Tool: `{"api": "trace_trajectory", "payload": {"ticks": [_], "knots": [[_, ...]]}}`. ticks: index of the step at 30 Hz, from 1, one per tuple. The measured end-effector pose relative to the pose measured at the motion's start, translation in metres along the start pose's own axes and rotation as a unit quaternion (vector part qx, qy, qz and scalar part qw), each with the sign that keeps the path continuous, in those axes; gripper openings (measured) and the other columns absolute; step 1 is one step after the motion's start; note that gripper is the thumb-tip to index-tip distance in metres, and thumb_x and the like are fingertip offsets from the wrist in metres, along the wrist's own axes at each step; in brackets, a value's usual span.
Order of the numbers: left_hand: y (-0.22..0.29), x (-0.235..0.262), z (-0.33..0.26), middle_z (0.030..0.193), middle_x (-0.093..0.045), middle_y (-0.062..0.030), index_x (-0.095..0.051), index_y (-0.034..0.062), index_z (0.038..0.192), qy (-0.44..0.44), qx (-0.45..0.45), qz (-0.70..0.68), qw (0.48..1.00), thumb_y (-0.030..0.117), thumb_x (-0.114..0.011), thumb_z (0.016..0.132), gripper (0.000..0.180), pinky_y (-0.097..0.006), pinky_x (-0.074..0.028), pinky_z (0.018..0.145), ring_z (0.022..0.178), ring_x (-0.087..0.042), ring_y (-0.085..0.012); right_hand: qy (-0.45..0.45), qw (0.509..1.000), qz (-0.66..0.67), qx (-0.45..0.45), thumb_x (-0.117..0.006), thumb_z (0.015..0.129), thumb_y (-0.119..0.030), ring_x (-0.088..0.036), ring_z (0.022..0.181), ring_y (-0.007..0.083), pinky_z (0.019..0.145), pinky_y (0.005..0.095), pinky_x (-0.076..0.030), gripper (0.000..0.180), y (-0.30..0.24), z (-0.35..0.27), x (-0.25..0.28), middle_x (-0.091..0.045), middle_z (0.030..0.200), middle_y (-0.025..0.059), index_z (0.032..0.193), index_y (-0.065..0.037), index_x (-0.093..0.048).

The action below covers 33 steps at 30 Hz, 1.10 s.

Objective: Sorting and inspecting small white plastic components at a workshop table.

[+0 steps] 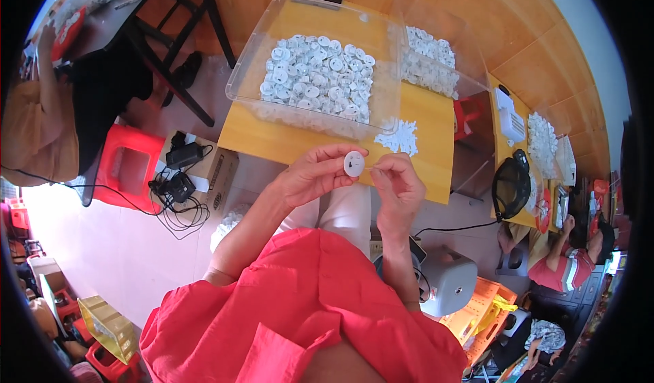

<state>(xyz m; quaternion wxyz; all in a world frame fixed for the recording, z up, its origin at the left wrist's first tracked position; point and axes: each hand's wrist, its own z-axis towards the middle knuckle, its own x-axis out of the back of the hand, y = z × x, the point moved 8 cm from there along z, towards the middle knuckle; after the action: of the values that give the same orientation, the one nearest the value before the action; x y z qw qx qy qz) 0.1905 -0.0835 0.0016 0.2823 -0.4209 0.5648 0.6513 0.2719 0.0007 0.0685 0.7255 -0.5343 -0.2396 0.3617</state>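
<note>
Between the fingertips of my left hand (308,180) is a small round white plastic part (353,164), its face with dark slots turned up toward me. My right hand (398,191) is closed in a pinch just right of the part. A tiny pale piece seems to stick out from those fingertips toward the disc, too small to name. Both hands are above my lap at the table's near edge. Beyond them, a clear plastic bin (238,69) holds a heap of similar round white parts (317,80). Small white pieces (397,140) lie loose on the yellow table (426,172).
A second clear bin (436,73) of white parts stands at the right. On the left are a red stool (126,168) and a cardboard box (216,178) with black adapters and tangled cables. A grey case (451,284) and an orange crate (480,308) stand at lower right. Other people sit on both sides.
</note>
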Motion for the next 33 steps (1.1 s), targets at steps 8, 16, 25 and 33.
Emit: {"api": "trace_trajectory", "payload": {"ticks": [8,16,25,33], "knots": [[-0.004,-0.009,-0.002,0.104,-0.057,-0.0059,-0.051,-0.0005,0.118,0.004,-0.002,0.007,1.000,0.016,-0.054,0.088,0.034,-0.025,-0.047,0.081,0.091,-0.055,-0.0122,-0.013,1.000,0.020,-0.004,-0.060,0.076,0.005,-0.049,0.080,0.0122,0.072,0.0226,-0.040,0.008,0.006,-0.001,-0.006,-0.051,0.085,0.0058,0.082,0.003,-0.057],[-0.007,-0.009,0.000,0.105,-0.057,-0.0060,-0.052,-0.0005,0.116,0.011,0.001,0.010,1.000,0.016,-0.054,0.088,0.033,-0.025,-0.047,0.082,0.092,-0.056,-0.0117,-0.009,0.999,-0.034,0.017,-0.062,0.076,0.001,-0.050,0.078,0.0133,0.071,0.0231,-0.040,0.007,0.005,-0.004,-0.001,-0.053,0.083,0.0063,0.082,0.002,-0.057],[-0.008,-0.009,0.000,0.101,-0.058,-0.0076,-0.052,-0.0016,0.115,0.047,0.005,0.015,0.999,0.013,-0.056,0.087,0.032,-0.025,-0.048,0.078,0.087,-0.057,-0.0126,-0.010,0.998,-0.049,0.026,-0.062,0.077,0.000,-0.051,0.076,0.0136,0.068,0.0228,-0.039,0.007,0.003,-0.004,0.001,-0.054,0.082,0.0061,0.080,0.002,-0.056],[-0.003,-0.018,-0.002,0.103,-0.058,-0.0074,-0.052,-0.0018,0.115,0.041,-0.011,0.032,0.999,0.013,-0.055,0.087,0.032,-0.026,-0.048,0.079,0.089,-0.057,-0.0126,-0.009,1.000,-0.015,0.018,-0.061,0.076,0.004,-0.051,0.079,0.0132,0.073,0.0230,-0.041,0.009,0.001,-0.008,0.003,-0.054,0.083,0.0067,0.083,0.003,-0.056]]}}
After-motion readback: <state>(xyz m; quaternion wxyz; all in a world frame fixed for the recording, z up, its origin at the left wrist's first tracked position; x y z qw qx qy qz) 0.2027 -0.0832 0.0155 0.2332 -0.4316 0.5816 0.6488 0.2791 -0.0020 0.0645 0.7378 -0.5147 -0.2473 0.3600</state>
